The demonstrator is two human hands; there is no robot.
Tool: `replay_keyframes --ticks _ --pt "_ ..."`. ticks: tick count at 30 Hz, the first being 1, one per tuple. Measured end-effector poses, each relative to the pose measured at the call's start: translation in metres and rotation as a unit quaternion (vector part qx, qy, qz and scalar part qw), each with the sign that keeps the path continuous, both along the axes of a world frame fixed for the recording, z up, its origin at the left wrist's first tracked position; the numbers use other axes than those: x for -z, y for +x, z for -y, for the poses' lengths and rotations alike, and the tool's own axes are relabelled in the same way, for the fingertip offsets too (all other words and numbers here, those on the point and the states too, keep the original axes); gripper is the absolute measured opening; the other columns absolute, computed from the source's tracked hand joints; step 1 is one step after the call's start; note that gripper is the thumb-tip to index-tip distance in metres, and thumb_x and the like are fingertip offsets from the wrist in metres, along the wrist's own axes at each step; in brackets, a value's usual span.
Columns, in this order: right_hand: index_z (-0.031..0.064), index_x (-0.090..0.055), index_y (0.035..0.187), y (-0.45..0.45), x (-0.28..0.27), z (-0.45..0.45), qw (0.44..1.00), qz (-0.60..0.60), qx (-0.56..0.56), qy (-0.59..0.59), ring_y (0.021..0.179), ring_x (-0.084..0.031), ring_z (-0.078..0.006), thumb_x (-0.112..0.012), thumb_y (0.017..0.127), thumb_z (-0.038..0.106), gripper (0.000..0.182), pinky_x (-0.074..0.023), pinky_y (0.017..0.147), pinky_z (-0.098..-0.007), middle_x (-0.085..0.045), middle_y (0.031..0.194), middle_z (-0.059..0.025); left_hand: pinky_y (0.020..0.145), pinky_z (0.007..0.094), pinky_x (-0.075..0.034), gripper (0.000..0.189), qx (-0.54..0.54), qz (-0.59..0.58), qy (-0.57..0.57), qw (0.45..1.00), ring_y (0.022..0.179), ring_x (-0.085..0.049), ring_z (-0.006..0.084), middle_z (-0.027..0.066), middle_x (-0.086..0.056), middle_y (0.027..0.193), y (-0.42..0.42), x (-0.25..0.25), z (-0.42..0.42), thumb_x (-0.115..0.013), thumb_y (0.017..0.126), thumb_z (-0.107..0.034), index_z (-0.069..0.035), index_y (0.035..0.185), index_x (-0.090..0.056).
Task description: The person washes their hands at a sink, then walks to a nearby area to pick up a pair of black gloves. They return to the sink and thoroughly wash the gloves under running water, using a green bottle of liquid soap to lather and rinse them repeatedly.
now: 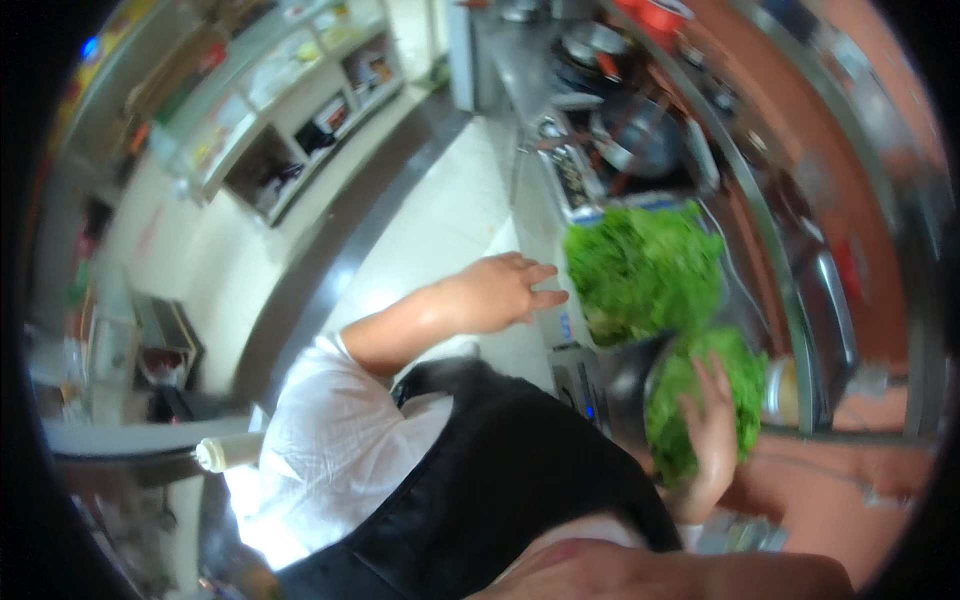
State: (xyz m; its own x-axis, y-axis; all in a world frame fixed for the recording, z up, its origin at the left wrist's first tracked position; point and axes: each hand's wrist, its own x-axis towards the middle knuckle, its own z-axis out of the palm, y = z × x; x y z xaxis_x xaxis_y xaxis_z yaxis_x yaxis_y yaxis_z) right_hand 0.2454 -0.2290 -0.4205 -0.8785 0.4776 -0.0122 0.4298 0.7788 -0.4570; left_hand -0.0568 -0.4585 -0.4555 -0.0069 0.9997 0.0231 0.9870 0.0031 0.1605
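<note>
A heap of green leaf lettuce fills a container on the worktop. Just left of this heap, my left hand is in the air with its fingers apart and nothing in them. A second pile of lettuce lies nearer to me, at the rim of a dark round vessel. My right hand lies over that nearer pile, its fingers spread against the leaves. Blur hides whether any leaf is caught under the palm. The leaves cover most of both supports.
Beyond the lettuce stand a wok and a tray of small items. Stacked pans are farther back. A metal shelf rail runs along the right. A jar stands by the nearer pile. Shelving lines the left.
</note>
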Motion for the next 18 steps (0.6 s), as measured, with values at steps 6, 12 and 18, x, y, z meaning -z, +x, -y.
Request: replay_keyframes --ticks 6,12,18 --pt "0.0062 -0.047 0.130 -0.209 0.025 0.068 0.977 -0.022 -0.210 -0.044 0.127 -0.039 -0.0351 -0.065 0.077 0.004 0.056 -0.0386 0.099 -0.0392 -0.034 0.143 -0.0163 0.099 0.0390 -0.040 0.056 -0.230 -0.019 -0.067 0.971 0.114 -0.051 0.0320 0.0149 -0.044 0.135 -0.106 0.006 0.126 -0.061 0.084 -0.026 -0.021 0.136 -0.041" --pt "0.0058 -0.049 0.127 -0.374 0.045 0.137 0.925 -0.025 -0.376 -0.052 0.123 -0.043 -0.0358 -0.068 0.075 0.008 0.055 -0.0394 0.098 -0.0382 -0.043 0.136 -0.0181 0.097 0.0401 -0.041 0.054 -0.391 0.017 -0.041 0.919 0.116 -0.048 0.0332 0.0142 -0.044 0.135 -0.167 0.007 0.238 -0.061 0.085 -0.023 -0.022 0.135 -0.041" --pt "0.0058 -0.049 0.127 -0.511 0.086 0.179 0.865 0.029 -0.499 -0.039 0.120 -0.046 -0.0350 -0.069 0.076 0.014 0.055 -0.0393 0.100 -0.0383 -0.049 0.130 -0.0197 0.093 0.0411 -0.044 0.055 -0.544 0.075 -0.035 0.835 0.110 -0.052 0.0353 0.0152 -0.047 0.132 -0.194 0.022 0.318 -0.064 0.083 -0.021 -0.022 0.134 -0.043"
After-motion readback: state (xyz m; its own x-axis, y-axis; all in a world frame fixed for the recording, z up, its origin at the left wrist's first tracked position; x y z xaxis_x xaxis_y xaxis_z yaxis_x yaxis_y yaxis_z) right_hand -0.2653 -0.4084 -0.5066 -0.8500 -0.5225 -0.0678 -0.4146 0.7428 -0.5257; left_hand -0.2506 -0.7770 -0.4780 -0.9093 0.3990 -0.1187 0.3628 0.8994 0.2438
